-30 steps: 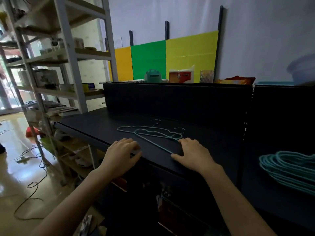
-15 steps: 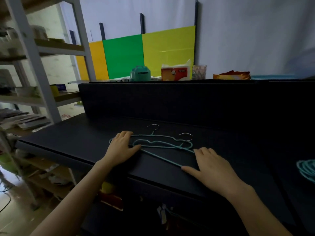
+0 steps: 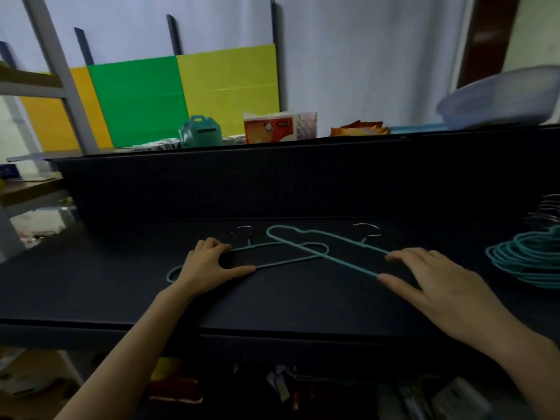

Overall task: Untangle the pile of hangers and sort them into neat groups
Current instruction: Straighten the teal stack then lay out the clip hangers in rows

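**Two hangers drawn apart; crossing not yet cleared**

Nearest the person, both forearms reach over the front edge of the dark bench [image 3: 272, 304]. The left hand [image 3: 209, 268] holds the left hanger [image 3: 291, 261], with fingers curled over its upper wire and the thumb laid against its lower bar. The right hand [image 3: 439, 283] lies flat and released on the right hanger [image 3: 348, 265]. Its straight fingertips touch the upper wire and the thumb tip sits at the end of the long bar.

A second ago the two teal hangers lay nearly nested, with their hooks close together. They now fan out into an X, hooks well apart, and cross only near the middle. Judgement: separation is almost complete. One more outward pull should free them, though the shoulder loops may catch at the crossing.

Further right, at the edge of view, rests a stack of teal hangers [image 3: 527, 262], the likely destination group. Beyond, on the raised ledge, stand a tissue box [image 3: 269, 130] and a basin [image 3: 497, 101].
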The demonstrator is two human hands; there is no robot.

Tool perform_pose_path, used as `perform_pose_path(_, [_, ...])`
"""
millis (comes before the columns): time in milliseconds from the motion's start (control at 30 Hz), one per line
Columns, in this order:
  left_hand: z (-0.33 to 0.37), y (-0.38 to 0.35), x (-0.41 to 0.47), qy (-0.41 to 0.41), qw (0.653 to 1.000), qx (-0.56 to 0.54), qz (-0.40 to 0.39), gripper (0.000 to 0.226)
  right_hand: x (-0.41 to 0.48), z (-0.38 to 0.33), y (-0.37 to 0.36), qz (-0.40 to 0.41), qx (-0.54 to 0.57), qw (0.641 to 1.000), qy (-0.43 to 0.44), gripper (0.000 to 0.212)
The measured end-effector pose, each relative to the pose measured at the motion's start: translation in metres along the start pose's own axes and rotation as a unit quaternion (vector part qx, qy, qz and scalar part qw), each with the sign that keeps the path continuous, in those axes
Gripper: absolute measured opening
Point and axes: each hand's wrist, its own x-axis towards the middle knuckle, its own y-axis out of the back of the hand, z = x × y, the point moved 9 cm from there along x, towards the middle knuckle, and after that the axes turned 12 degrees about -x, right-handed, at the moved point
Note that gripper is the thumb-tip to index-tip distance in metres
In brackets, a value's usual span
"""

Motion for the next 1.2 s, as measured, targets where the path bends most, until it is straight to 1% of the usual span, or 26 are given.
perform_pose_path(100, [0.004,0.006,0.0,-0.02,0.999,0.022,0.041,0.103,-0.006,0.014,0.011,0.021,0.015,0.999,-0.033,0.07])
perform_pose_path(267, [0.015,0.011,-0.003,-0.062,0.993,0.063,0.076,0.099,-0.022,0.023,0.029,0.059,0.008,0.997,-0.047,0.062])
perform_pose_path(400, [0.031,0.018,-0.01,-0.099,0.984,0.083,0.12,0.098,-0.041,0.031,0.035,0.067,0.002,0.996,-0.058,0.059])
perform_pose_path(500, [0.048,0.026,-0.017,-0.136,0.976,0.058,0.158,0.094,-0.058,0.045,0.042,0.066,0.0,0.995,-0.072,0.06])
perform_pose_path(600, [0.073,0.032,-0.021,-0.174,0.969,0.015,0.174,0.089,-0.073,0.067,0.054,0.081,0.008,0.992,-0.093,0.056])
perform_pose_path(733, [0.134,0.029,-0.024,-0.241,0.953,0.018,0.184,0.09,-0.088,0.107,0.071,0.11,0.004,0.987,-0.119,0.048])
perform_pose_path(967, [0.264,-0.007,-0.034,-0.337,0.925,0.036,0.169,0.097,-0.113,0.198,0.096,0.137,-0.001,0.979,-0.15,0.045])
perform_pose_path(1200, [0.403,-0.086,-0.042,-0.364,0.919,0.01,0.148,0.092,-0.134,0.319,0.114,0.146,0.0,0.981,-0.13,0.042])
